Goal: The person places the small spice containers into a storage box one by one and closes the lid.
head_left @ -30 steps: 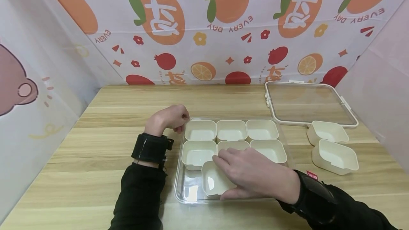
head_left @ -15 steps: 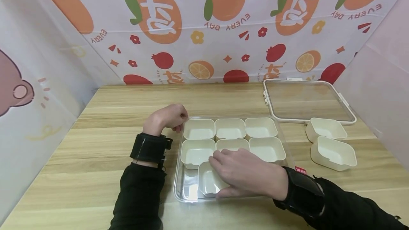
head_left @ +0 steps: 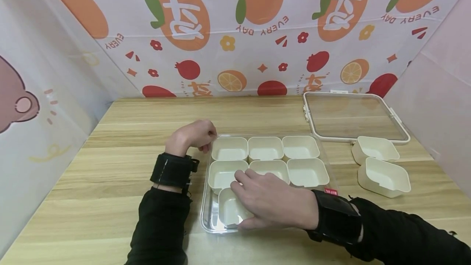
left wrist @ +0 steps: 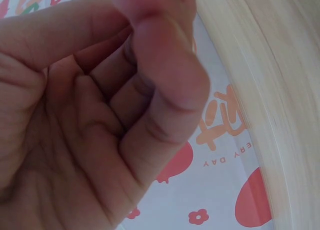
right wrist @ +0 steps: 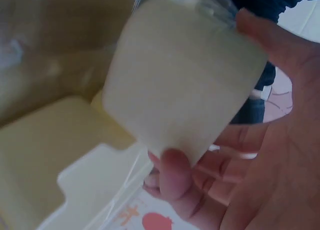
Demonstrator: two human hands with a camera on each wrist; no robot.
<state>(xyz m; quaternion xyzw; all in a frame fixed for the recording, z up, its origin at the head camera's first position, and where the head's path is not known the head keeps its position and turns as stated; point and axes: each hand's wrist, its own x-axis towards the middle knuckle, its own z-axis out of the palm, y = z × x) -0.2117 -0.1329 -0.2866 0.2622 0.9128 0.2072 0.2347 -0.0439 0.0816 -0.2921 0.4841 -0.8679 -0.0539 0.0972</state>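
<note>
A cream plastic bin (head_left: 231, 207) in the front row of a clear plastic box (head_left: 209, 225) is pinched by my right hand (head_left: 272, 201), thumb on its near side and fingers over its far side. In the right wrist view the held bin (right wrist: 185, 79) shows a smooth side between thumb and fingers. My left hand (head_left: 195, 134) grips the clear box at its back left corner, fingers bent at the rim. The left wrist view shows the left hand (left wrist: 115, 109) with curled fingers; its fingertips' contact is hidden. Several cream bins (head_left: 229, 149) fill the box's two rear rows.
To the right of the box, two loose cream bins (head_left: 384, 177) stand close together on the wooden table (head_left: 110, 191). Behind them lies a clear lid (head_left: 353, 115) with a pale frame and side clips. A fruit-print cloth (head_left: 228, 32) hangs along the table's back edge.
My right hand has slid the pinched cream bin leftward along the front row, close to the box's left wall. The left hand keeps its place at the corner.
</note>
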